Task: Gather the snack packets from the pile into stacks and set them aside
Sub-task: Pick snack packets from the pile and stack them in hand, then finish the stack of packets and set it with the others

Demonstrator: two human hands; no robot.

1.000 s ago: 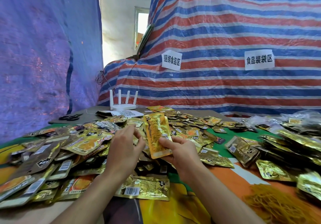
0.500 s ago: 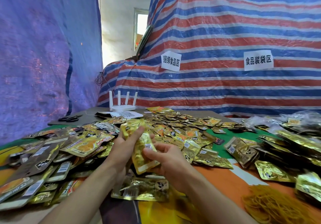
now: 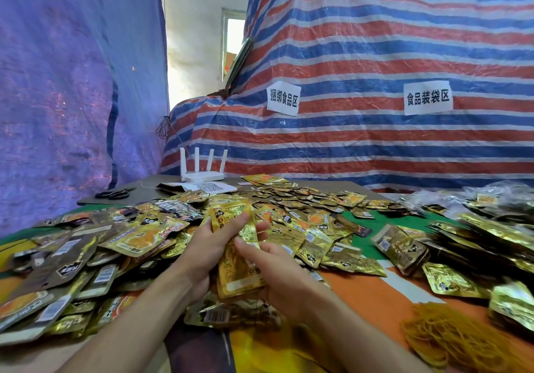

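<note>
Two hands clasp a few gold packets [image 3: 236, 270] (upright between them): left hand [image 3: 211, 248] curled round their left edge, right hand [image 3: 278, 268] pinching the right; the pile [image 3: 138, 236] spreads beyond both across the tabletop [image 3: 375, 294].

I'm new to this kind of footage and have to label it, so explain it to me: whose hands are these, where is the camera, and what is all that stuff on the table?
No machine here: a person wears one wide-angle camera on the head, looking forward and down; every picture comes from it. The left hand and right hand together grip a small upright stack of shiny gold foil snack packets. Around them, on the orange and green table cover, lies a loose pile of gold and brown packets. To the right sit stacked packets and a heap of yellow rubber bands. At the back are a white four-antenna router and black scissors.
</note>
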